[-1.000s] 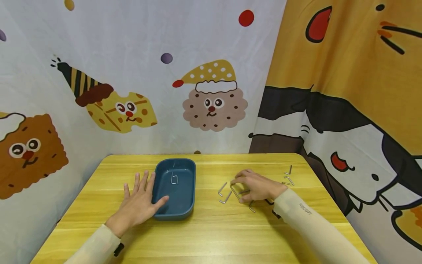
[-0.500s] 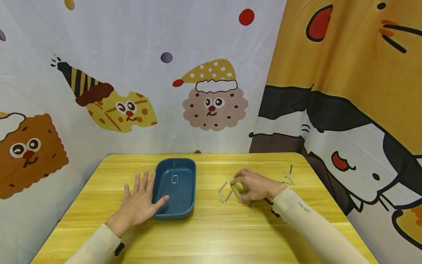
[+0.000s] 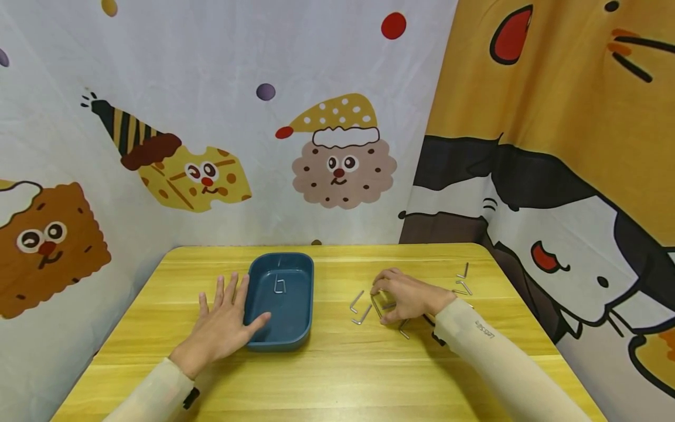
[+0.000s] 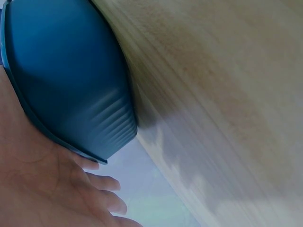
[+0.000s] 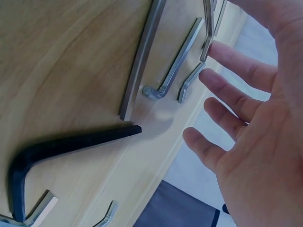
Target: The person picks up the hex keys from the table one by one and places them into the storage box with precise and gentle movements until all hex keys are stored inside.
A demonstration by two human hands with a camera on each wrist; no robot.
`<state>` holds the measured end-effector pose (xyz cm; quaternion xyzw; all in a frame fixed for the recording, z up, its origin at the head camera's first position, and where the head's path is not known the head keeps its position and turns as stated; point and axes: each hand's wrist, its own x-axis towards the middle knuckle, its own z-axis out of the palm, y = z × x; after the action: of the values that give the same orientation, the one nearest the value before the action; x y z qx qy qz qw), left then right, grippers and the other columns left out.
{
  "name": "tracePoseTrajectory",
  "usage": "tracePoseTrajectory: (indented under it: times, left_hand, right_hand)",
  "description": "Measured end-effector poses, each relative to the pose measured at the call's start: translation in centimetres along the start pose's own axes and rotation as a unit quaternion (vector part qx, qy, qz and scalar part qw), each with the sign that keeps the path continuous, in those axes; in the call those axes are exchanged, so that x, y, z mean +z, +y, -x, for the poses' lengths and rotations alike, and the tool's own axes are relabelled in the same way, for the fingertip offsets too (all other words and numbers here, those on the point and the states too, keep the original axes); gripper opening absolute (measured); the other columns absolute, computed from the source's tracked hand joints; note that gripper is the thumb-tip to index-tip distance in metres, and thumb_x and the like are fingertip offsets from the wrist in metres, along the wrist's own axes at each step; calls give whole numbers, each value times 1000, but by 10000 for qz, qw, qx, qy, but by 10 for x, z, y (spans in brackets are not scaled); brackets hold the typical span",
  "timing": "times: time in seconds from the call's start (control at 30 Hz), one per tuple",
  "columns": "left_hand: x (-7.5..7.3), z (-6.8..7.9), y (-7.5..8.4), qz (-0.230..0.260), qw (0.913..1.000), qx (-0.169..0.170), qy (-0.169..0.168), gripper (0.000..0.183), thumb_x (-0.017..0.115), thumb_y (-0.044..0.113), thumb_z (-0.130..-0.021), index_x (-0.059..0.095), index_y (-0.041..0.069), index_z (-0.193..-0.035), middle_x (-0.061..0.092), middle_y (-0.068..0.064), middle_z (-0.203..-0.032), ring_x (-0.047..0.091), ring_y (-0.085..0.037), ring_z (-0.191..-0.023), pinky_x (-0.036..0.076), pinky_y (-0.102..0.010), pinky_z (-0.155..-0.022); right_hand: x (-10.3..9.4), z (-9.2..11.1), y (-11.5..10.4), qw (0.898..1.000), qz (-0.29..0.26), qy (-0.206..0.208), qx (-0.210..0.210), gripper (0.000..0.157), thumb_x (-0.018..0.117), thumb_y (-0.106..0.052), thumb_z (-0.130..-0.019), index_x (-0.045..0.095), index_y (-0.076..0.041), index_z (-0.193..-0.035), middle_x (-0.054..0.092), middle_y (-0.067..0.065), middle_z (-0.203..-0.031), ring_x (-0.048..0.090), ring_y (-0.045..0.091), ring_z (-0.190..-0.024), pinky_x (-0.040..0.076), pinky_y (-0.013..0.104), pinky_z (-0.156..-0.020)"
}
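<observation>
My left hand (image 3: 218, 325) has its fingers spread at the left side of a blue tray (image 3: 310, 305). Its thumb reaches over the near left rim, and in the left wrist view the palm lies against the tray's wall (image 4: 71, 85). Inside the tray are bent silver hex keys (image 3: 279, 285). Right of the tray, my right hand (image 3: 413, 296) pinches a silver L-shaped hex key (image 3: 376, 308) between thumb and fingertips, low over the table. That hand partly hides more keys under it. In the right wrist view, a black hex key (image 5: 61, 149) lies near other silver ones.
Two loose hex keys, one of them an L-shaped key (image 3: 362, 315), lie left of my right hand. Another key (image 3: 404, 330) lies in front of it. Several keys (image 3: 464, 287) rest toward the table's right edge. Behind the wooden table (image 3: 337, 381) hangs a printed curtain (image 3: 221, 70).
The hex key in my right hand has shifted and tilted slightly, with the fingertips moving a little to the right. My left hand and the tray stay in place.
</observation>
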<state>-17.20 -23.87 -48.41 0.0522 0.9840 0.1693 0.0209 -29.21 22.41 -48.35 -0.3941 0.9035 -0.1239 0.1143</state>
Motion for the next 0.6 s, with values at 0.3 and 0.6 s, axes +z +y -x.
tracePoseTrajectory:
  times: [0.3, 0.6]
  left_hand:
    - [1, 1, 0, 25, 10000, -18, -45, 115, 60, 77, -111, 15, 2, -187, 7, -33, -194, -5, -64, -178, -2, -97, -131]
    - [2, 0, -1, 80, 10000, -33, -5, 115, 60, 76, -111, 15, 2, -187, 8, -33, -194, -5, -64, -178, -4, -97, -131]
  right_hand:
    - [3, -1, -1, 9997, 150, 190, -39, 68, 102, -38, -91, 74, -13, -147, 68, 6, -152, 60, 28, -141, 61, 54, -118]
    - [4, -1, -6, 9978, 301, 557, -193, 72, 100, -40, -92, 71, -11, -152, 69, 6, -151, 62, 26, -139, 62, 52, -117]
